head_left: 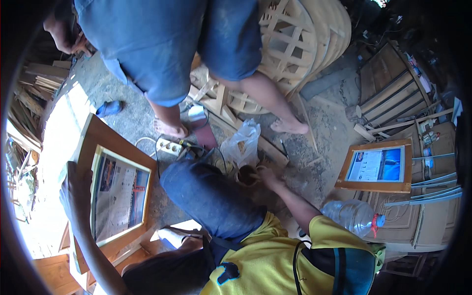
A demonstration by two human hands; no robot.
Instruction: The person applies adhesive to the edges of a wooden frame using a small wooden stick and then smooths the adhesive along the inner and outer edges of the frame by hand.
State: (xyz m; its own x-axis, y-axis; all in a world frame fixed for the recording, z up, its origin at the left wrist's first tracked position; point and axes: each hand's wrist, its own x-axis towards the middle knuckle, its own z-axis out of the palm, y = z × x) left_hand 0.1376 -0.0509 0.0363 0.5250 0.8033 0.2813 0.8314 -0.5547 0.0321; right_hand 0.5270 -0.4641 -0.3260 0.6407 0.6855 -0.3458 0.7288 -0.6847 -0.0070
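At the left, a wooden frame stands tilted, with a calendar sheet showing inside its opening. My left hand grips the outer edge of this frame. Beyond my bent knee, my right hand reaches to a dark brown pot on the floor. Its fingers are drawn together over the pot's rim; what they hold, if anything, is too small to make out. A clear plastic bag with something brownish inside sits right behind the pot.
Another person in blue shorts stands barefoot just ahead. A white power strip with cables lies by my knee. At the right are a second wooden frame, a large clear bottle and wood panels. A round wooden lattice piece stands behind.
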